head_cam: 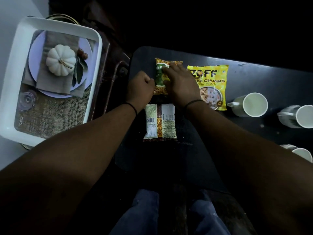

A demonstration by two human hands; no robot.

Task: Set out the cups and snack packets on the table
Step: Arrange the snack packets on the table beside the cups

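A green and orange snack packet (160, 77) lies on the dark table (254, 78). My left hand (140, 87) grips its left edge with curled fingers. My right hand (181, 83) lies flat across its right side. Just nearer to me lies a brown packet (160, 122), back side up with a barcode showing. A yellow soya chunks packet (213, 82) lies to the right, partly under my right wrist. White cups stand to the right: one (249, 105) beside the yellow packet, another (298, 118) at the frame edge, and a third (301, 154) lower, mostly cut off.
A white tray (13, 92) sits at the left on a pale surface, its bottom printed with a plate, a white pumpkin and burlap. A dark wooden piece stands between tray and table. My legs in blue trousers (145, 214) show below the table's near edge.
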